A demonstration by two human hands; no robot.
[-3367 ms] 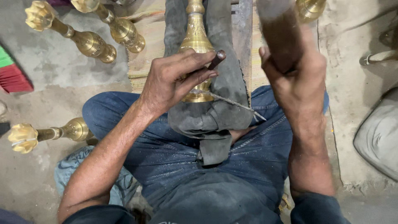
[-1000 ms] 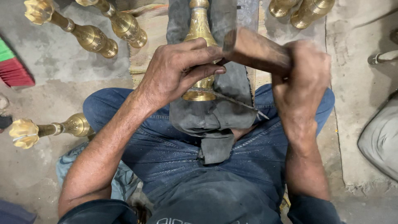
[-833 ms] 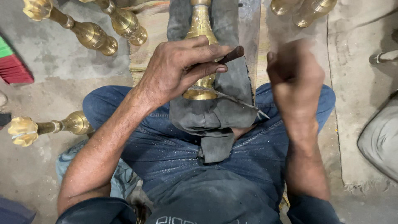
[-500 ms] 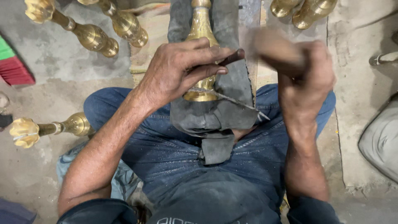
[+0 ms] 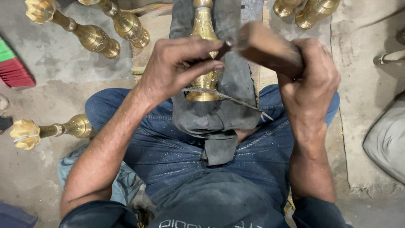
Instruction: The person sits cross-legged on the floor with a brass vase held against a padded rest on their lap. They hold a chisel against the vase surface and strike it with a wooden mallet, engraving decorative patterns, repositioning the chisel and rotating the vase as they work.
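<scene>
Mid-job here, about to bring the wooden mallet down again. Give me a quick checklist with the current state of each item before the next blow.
1. Chisel held: left hand pinches the thin chisel between fingers and thumb. Ok.
2. Chisel tip on the brass piece: tip hidden under the fingers. Cannot tell.
3. Mallet grip: right hand wraps the wooden mallet fully. Ok.
4. Mallet lined up: its end sits at the chisel's head. Ok.
5. Workpiece support: brass piece lies in the dark padding over the lap. Ok.
6. Fingers near the strike point: left fingertips lie close under the chisel head. Not ok.
</scene>
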